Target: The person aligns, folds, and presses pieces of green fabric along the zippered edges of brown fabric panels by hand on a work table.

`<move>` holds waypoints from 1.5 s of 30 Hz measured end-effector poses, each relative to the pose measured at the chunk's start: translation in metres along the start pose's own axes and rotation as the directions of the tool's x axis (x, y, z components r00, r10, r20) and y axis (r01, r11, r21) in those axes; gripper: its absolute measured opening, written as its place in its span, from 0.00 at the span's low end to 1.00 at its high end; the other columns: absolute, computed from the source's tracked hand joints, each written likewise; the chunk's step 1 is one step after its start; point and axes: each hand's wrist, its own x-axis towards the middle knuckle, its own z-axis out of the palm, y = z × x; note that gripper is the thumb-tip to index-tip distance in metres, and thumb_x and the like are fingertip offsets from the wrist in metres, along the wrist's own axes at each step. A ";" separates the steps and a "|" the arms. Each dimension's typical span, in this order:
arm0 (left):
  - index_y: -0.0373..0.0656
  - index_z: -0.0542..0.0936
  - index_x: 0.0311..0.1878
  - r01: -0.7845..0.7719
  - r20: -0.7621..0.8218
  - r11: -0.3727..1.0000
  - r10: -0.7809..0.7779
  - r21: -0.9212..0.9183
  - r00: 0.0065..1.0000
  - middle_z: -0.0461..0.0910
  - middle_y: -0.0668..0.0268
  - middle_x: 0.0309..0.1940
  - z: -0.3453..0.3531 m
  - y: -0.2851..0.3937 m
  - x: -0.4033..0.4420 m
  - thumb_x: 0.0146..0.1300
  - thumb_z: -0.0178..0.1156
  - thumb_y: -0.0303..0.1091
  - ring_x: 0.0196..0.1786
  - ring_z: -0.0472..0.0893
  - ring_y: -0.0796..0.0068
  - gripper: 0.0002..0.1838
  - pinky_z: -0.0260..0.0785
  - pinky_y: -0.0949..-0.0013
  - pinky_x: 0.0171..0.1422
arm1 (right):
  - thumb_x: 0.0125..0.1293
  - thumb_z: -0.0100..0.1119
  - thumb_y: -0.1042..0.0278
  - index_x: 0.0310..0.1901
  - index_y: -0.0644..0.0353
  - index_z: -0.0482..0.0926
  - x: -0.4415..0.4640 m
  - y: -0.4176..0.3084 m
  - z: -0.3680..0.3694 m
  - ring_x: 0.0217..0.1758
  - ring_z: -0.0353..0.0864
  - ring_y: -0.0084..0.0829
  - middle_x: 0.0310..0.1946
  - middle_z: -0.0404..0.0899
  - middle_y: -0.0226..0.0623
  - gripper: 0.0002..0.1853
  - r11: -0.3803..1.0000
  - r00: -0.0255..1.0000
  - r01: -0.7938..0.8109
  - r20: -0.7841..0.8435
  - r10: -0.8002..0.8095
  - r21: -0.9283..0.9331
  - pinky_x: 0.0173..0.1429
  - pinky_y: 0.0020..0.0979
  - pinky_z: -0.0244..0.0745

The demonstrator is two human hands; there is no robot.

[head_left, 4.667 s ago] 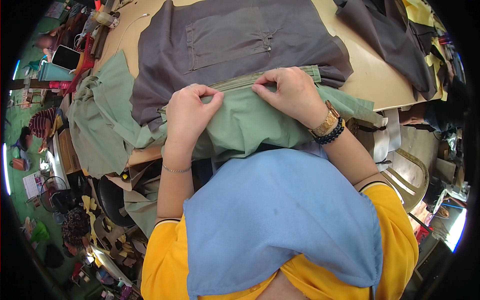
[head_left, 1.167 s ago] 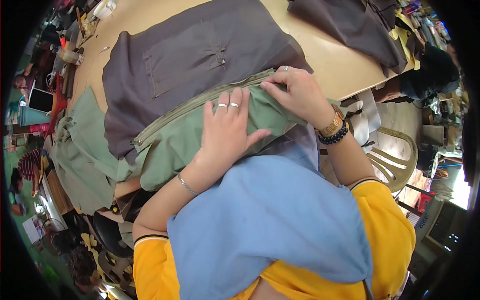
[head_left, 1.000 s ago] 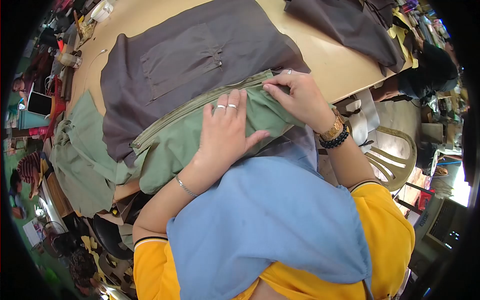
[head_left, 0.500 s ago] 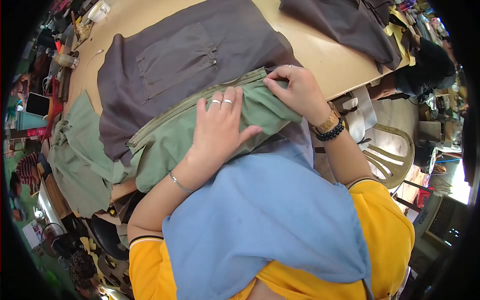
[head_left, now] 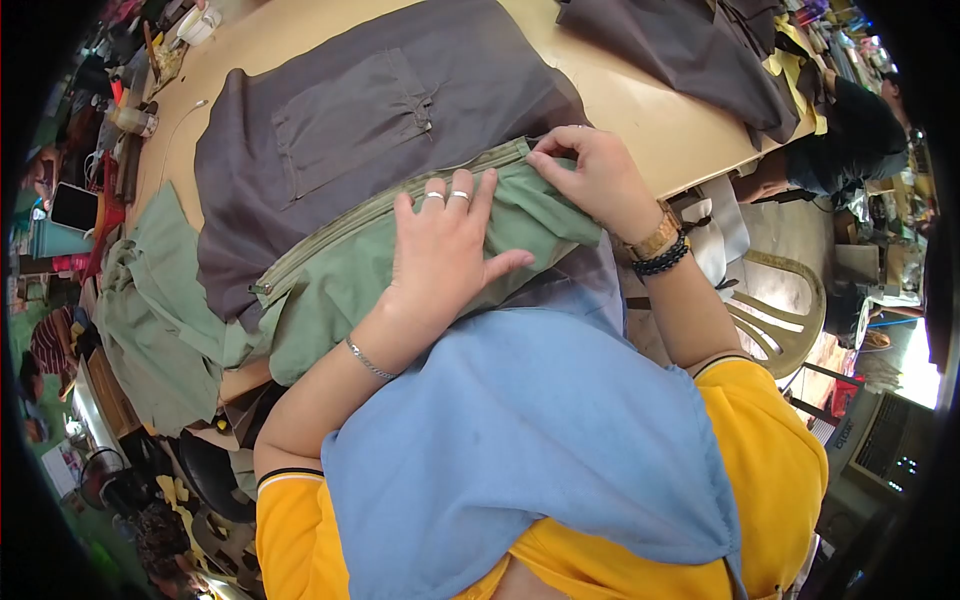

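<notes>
A green fabric piece [head_left: 340, 310] with a long zipper [head_left: 380, 212] along its far edge lies at the table's near side. Flat on it, just below the zipper, rests my left hand [head_left: 442, 245], fingers spread and two rings showing. At the zipper's right end, my right hand [head_left: 598, 180] pinches the green fabric's edge between thumb and forefinger. Under and beyond the green piece spreads a dark grey-brown cloth [head_left: 480, 80] with a patch pocket [head_left: 350, 125] sewn on. The zipper's metal end [head_left: 262, 289] shows at the left.
More green cloth [head_left: 165, 310] hangs over the table's left edge. Another dark cloth [head_left: 690, 60] lies at the back right. A white cup [head_left: 198, 25] and a small jar [head_left: 132, 121] stand at the back left. A plastic chair [head_left: 785, 315] is on the right; people sit nearby.
My left hand has shifted slightly right along the fabric, its fingers spreading a little wider. My right hand keeps its pinch at almost the same spot.
</notes>
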 end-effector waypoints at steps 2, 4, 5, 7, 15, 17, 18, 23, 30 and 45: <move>0.46 0.76 0.72 0.004 -0.007 1.000 -0.004 -0.007 1.000 0.77 0.59 0.61 0.000 0.000 -0.001 0.59 0.57 0.77 0.57 0.76 0.61 0.49 0.65 0.55 0.56 | 0.66 0.71 0.64 0.39 0.62 0.88 0.000 -0.001 -0.004 0.25 0.71 0.22 0.28 0.85 0.33 0.09 0.998 0.997 -0.068 0.047 0.068 0.005 0.32 0.28 0.70; 0.46 0.76 0.72 0.004 -0.013 1.000 -0.005 -0.020 1.000 0.77 0.59 0.61 0.000 0.001 -0.002 0.59 0.58 0.77 0.57 0.76 0.61 0.49 0.65 0.54 0.57 | 0.66 0.70 0.64 0.39 0.62 0.88 -0.001 -0.003 -0.005 0.25 0.70 0.21 0.27 0.84 0.32 0.09 0.993 0.991 -0.115 0.067 0.114 0.005 0.32 0.27 0.69; 0.46 0.76 0.72 0.006 -0.019 1.000 -0.006 -0.029 1.000 0.77 0.59 0.61 0.001 0.001 -0.003 0.59 0.58 0.76 0.58 0.76 0.61 0.49 0.65 0.54 0.57 | 0.66 0.70 0.64 0.39 0.62 0.88 -0.001 -0.005 -0.004 0.25 0.70 0.20 0.26 0.84 0.32 0.09 0.992 0.990 -0.124 0.064 0.123 0.003 0.32 0.27 0.69; 0.47 0.77 0.71 -0.010 -0.061 0.999 0.007 -0.053 0.998 0.77 0.61 0.59 0.001 -0.002 -0.003 0.59 0.59 0.75 0.57 0.76 0.61 0.47 0.66 0.54 0.57 | 0.66 0.70 0.64 0.39 0.62 0.88 0.000 -0.005 -0.002 0.25 0.70 0.21 0.26 0.84 0.32 0.09 0.992 0.991 -0.123 0.057 0.123 -0.006 0.32 0.27 0.70; 0.46 0.83 0.52 -0.203 -0.114 0.149 0.461 -0.968 0.880 0.83 0.67 0.47 -0.105 -0.022 -0.012 0.71 0.60 0.56 0.50 0.81 0.62 0.22 0.64 0.61 0.59 | 0.63 0.68 0.58 0.39 0.55 0.86 0.008 -0.016 -0.004 0.41 0.87 0.38 0.34 0.87 0.38 0.10 0.976 0.990 -0.110 0.068 0.125 -0.189 0.47 0.38 0.81; 0.46 0.83 0.51 -0.241 -0.257 -0.098 0.501 -0.966 0.826 0.83 0.66 0.46 -0.137 -0.019 -0.021 0.70 0.61 0.54 0.48 0.81 0.63 0.21 0.65 0.61 0.58 | 0.64 0.70 0.62 0.39 0.58 0.86 0.011 -0.005 -0.001 0.30 0.76 0.23 0.29 0.84 0.30 0.09 0.983 0.995 -0.072 0.063 0.083 -0.170 0.38 0.28 0.74; 0.45 0.83 0.50 -0.256 -0.314 -0.183 0.499 -0.949 0.808 0.83 0.66 0.45 -0.149 -0.017 -0.026 0.70 0.61 0.53 0.48 0.81 0.63 0.20 0.65 0.62 0.57 | 0.64 0.70 0.62 0.39 0.58 0.86 0.014 -0.001 -0.002 0.30 0.77 0.23 0.29 0.83 0.29 0.09 0.984 0.994 -0.075 0.071 0.087 -0.161 0.38 0.28 0.74; 0.44 0.83 0.48 -0.322 -0.429 -0.304 0.422 -0.897 0.798 0.82 0.65 0.42 -0.162 -0.003 -0.045 0.69 0.62 0.47 0.44 0.81 0.63 0.16 0.67 0.63 0.53 | 0.63 0.70 0.60 0.39 0.50 0.87 0.023 -0.004 0.009 0.39 0.84 0.34 0.33 0.84 0.31 0.07 0.928 0.989 0.117 -0.039 -0.139 -0.353 0.44 0.38 0.76; 0.42 0.83 0.45 -0.415 -0.463 -0.209 0.314 -0.885 0.829 0.81 0.64 0.37 -0.161 -0.004 -0.052 0.67 0.64 0.39 0.39 0.80 0.63 0.11 0.69 0.65 0.46 | 0.63 0.70 0.64 0.44 0.55 0.85 0.013 -0.074 0.052 0.44 0.81 0.39 0.40 0.81 0.33 0.10 0.824 0.840 0.540 0.168 -0.516 -0.171 0.47 0.40 0.75; 0.45 0.86 0.53 0.586 -0.106 0.694 -0.678 -0.418 0.728 0.80 0.62 0.40 -0.049 -0.133 -0.154 0.67 0.67 0.29 0.41 0.82 0.64 0.12 0.73 0.65 0.44 | 0.64 0.72 0.63 0.47 0.58 0.86 0.015 -0.085 0.106 0.47 0.79 0.39 0.45 0.81 0.36 0.13 0.805 0.768 0.584 0.250 -0.589 0.106 0.54 0.39 0.76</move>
